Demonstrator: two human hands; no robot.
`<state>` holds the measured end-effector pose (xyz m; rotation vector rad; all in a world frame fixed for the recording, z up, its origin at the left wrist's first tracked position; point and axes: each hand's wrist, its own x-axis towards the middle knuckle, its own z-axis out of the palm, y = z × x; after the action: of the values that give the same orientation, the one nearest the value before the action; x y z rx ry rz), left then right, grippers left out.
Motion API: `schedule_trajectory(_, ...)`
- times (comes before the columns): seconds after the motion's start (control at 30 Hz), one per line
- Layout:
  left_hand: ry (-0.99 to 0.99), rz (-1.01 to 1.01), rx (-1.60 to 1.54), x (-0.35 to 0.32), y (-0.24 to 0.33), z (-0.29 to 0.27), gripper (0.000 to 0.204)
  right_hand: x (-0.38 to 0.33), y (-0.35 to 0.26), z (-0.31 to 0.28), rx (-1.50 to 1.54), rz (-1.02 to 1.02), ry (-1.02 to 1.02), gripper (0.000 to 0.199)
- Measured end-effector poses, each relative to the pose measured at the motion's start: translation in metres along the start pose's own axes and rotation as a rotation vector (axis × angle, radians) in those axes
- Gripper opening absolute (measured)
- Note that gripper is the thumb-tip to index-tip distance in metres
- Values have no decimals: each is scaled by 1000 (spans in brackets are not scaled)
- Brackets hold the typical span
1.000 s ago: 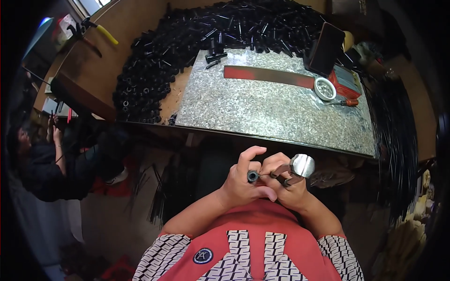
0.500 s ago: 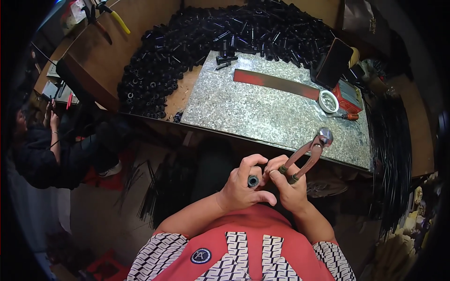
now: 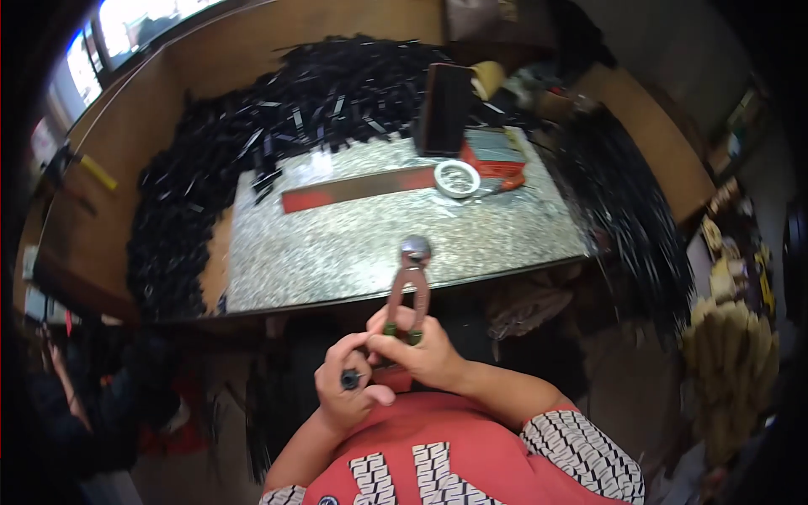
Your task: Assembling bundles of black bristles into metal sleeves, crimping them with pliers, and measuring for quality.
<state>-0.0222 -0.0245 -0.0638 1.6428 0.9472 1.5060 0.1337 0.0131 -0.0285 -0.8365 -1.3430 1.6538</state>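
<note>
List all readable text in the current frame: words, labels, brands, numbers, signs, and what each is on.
None readable.
Round badge on the red shirt: cut off by the lower edge, unreadable.
Brown bag-like item, top: pale mark, too blurred.
Red-and-grey box: any print too blurred.
Pincers and black tube in the hands: no legible marking.

- A bright white window (image 3: 151,21) is glowing at upper left.
- Tall brown wooden panels (image 3: 93,210) are edging a light-brown wooden workbench (image 3: 217,261).
- A speckled grey stone slab (image 3: 345,248) is reflecting light.
</note>
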Motion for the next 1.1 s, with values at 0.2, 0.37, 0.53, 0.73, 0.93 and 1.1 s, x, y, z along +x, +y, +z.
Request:
schedule_trajectory(0.2,-36,-38,4,-1,-3,5,82,-1,1,0,111,-15,43,14)
schedule_trajectory(0.37,12,-71,-75,2,-3,10,88,-8,-1,5,94,-48,11,16)
schedule_trajectory(0.53,75,0,30,-1,-13,6,96,-6,-4,12,-309,-418,-17,16)
schedule_trajectory(0.73,37,-22,5,2,5,1,99,-4,-5,13,-331,-372,-82,26)
schedule_trajectory(0.93,-29,0,-7,6,-7,2,97,-7,-3,9,-371,-329,-17,26)
schedule_trajectory(1.1,-26,-15,-7,0,-11,-2,95,-9,1,15,-195,-206,-8,7)
